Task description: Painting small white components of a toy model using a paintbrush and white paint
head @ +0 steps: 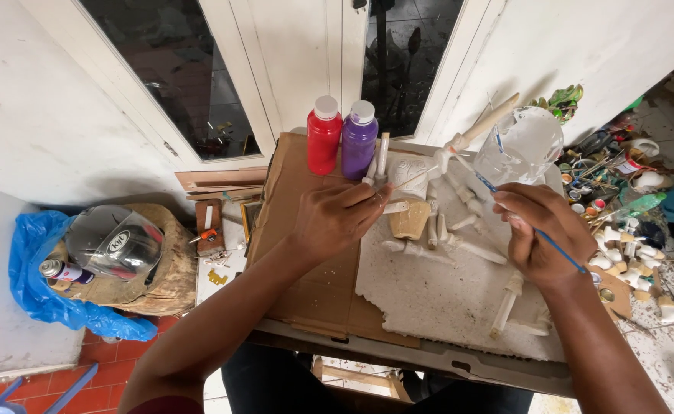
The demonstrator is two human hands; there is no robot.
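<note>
Brush (540, 234) sits pinched in my right hand (545, 238), long axis slanting up-left, tip near the white figure (459, 146). Left hand (337, 218) is nearer it, fingers closed on thin white sticks (379, 161) just left of the figure. Both over the white foam slab (429, 299) on the cardboard worktop (314, 291). Red bottle (324, 136) & purple bottle (359, 140) capped, behind; clear cup (521, 146) to the right, contents unclear.

— What sort of place is this?
— A home craft workshop: paint bottles (342, 136) on a cardboard-covered counter (306, 291), white unpainted figurines (459, 230), and small paint pots and brushes (605, 176) strewn across the spattered floor (659, 345).
</note>
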